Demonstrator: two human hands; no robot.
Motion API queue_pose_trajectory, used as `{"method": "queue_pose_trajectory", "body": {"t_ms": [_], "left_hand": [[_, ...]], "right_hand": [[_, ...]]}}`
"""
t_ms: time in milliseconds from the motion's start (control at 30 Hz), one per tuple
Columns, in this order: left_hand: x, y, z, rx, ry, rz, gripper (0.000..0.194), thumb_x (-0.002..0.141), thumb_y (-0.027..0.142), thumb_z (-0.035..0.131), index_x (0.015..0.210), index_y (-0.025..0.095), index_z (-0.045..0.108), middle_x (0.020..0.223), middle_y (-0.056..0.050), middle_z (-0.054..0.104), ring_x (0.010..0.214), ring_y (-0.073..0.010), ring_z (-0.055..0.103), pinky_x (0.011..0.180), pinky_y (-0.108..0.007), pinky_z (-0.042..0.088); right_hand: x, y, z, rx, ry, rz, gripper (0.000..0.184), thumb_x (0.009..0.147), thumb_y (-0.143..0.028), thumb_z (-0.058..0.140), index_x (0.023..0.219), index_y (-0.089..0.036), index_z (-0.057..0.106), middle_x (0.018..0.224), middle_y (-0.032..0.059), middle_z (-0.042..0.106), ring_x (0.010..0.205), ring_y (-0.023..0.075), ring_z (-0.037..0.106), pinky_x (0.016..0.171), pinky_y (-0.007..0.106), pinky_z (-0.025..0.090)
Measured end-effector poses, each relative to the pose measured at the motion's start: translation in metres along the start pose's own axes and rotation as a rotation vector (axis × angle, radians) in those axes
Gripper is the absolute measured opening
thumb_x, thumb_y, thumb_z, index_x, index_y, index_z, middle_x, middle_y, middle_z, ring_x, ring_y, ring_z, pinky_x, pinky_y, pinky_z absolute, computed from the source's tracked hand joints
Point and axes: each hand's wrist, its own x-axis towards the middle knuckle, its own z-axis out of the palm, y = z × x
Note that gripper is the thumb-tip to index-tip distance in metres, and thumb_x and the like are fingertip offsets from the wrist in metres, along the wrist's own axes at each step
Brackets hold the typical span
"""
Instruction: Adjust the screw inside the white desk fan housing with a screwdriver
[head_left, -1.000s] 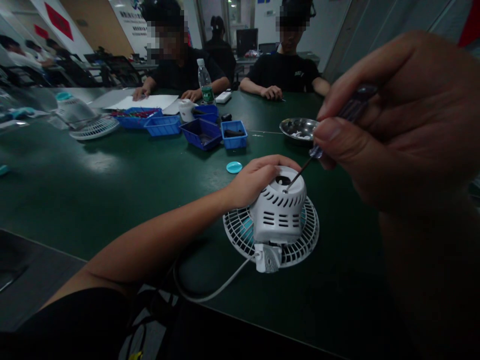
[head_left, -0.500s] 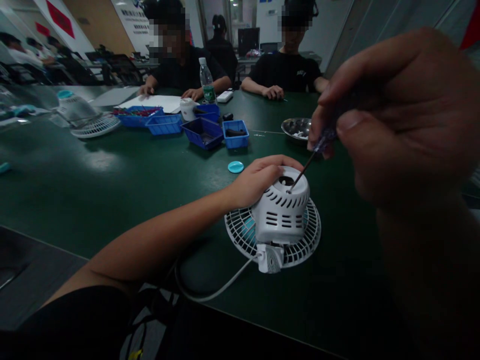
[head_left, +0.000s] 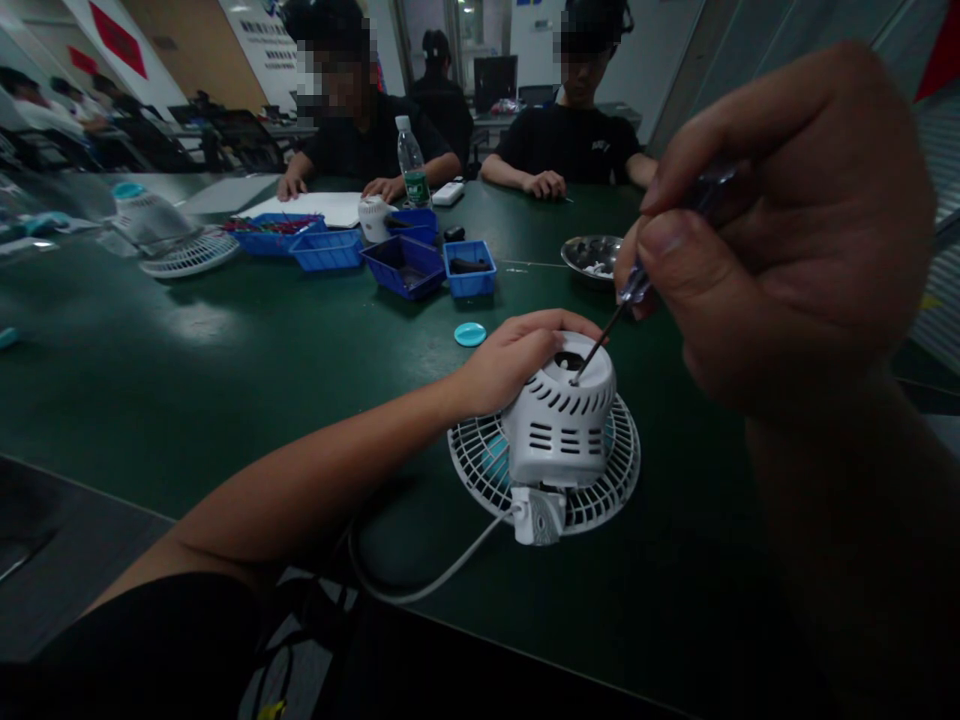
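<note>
A small white electric fan lies face down on its round grille, with the vented motor housing pointing up. My left hand is wrapped round the far left side of that housing and grips it. In my right hand is a screwdriver with a clear purplish handle, pinched between thumb and fingers. Its tip touches a screw spot beside the round opening on top of the housing. A white cord runs from the fan's base to the left. Beyond my left hand lies a turquoise cap.
Several blue bins stand across the green table, near a water bottle. A metal bowl with small white parts sits behind the screwdriver. Another fan lies far left. Two people sit opposite.
My right hand has shifted slightly left and its grip on the screwdriver handle has turned. The screwdriver tip stays on the housing, and my left hand keeps its hold.
</note>
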Motion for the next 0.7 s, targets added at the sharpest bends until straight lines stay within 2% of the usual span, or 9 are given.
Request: {"method": "queue_pose_trajectory", "body": {"t_ms": [67,200,267,367,500,600,700], "left_hand": [[0.0002,-0.0001,-0.0002,-0.009,-0.004,0.004,0.034,0.086,0.035,0.052,0.105,0.013,0.070,0.098,-0.006,0.073,0.082,-0.0148,0.065,0.075,-0.026,0.052],[0.0006,0.0002,0.0000,-0.001,0.001,0.021,0.033,0.085,0.035,0.052,0.102,0.013,0.069,0.096,-0.006,0.073,0.083,-0.0148,0.065,0.075,-0.025,0.051],[0.0007,0.0002,0.0001,-0.005,-0.001,0.017,0.032,0.085,0.036,0.052,0.101,0.013,0.068,0.095,-0.005,0.073,0.081,-0.0146,0.064,0.073,-0.025,0.051],[0.0003,0.0008,0.0002,-0.013,-0.003,-0.001,0.033,0.084,0.037,0.053,0.102,0.014,0.068,0.094,-0.005,0.073,0.079,-0.0142,0.064,0.072,-0.025,0.050],[-0.0004,0.0025,0.0013,-0.013,0.012,-0.026,0.036,0.083,0.037,0.053,0.105,0.013,0.070,0.092,-0.005,0.073,0.078,-0.0138,0.063,0.070,-0.025,0.049],[-0.0005,0.0037,0.0022,-0.024,0.016,-0.024,0.036,0.082,0.037,0.054,0.104,0.013,0.069,0.090,-0.004,0.072,0.076,-0.0131,0.062,0.069,-0.025,0.049],[-0.0003,0.0038,0.0021,-0.027,0.011,-0.016,0.035,0.082,0.038,0.054,0.103,0.013,0.069,0.090,-0.004,0.071,0.076,-0.0129,0.061,0.070,-0.025,0.049]], "right_hand": [[-0.0001,-0.0006,0.0006,-0.005,-0.009,0.011,0.020,0.100,-0.032,0.057,0.106,-0.021,0.072,0.101,-0.0071,0.060,0.084,0.0003,0.058,0.078,0.013,0.052],[-0.0003,-0.0045,-0.0016,0.016,-0.042,0.009,0.020,0.099,-0.033,0.062,0.110,-0.021,0.073,0.107,-0.0065,0.065,0.073,-0.0013,0.052,0.060,0.005,0.044],[-0.0006,-0.0051,-0.0032,0.032,-0.058,0.023,0.022,0.099,-0.034,0.060,0.111,-0.020,0.073,0.107,-0.0077,0.065,0.072,-0.0026,0.053,0.056,0.004,0.040],[-0.0010,-0.0038,-0.0047,0.104,-0.074,0.035,0.022,0.098,-0.029,0.057,0.111,-0.020,0.072,0.102,-0.0096,0.061,0.079,-0.0026,0.056,0.066,0.005,0.044],[-0.0007,-0.0039,-0.0048,0.143,-0.115,0.070,0.024,0.094,-0.021,0.057,0.115,-0.021,0.069,0.101,-0.0101,0.059,0.085,-0.0010,0.059,0.081,0.011,0.051],[0.0007,-0.0066,-0.0049,0.120,-0.129,0.076,0.023,0.096,-0.023,0.057,0.115,-0.020,0.068,0.105,-0.0099,0.058,0.083,-0.0014,0.059,0.078,0.011,0.050],[0.0025,-0.0076,-0.0064,0.114,-0.125,0.066,0.019,0.097,-0.027,0.061,0.113,-0.020,0.067,0.101,-0.0103,0.059,0.078,-0.0031,0.057,0.067,0.007,0.045]]}}
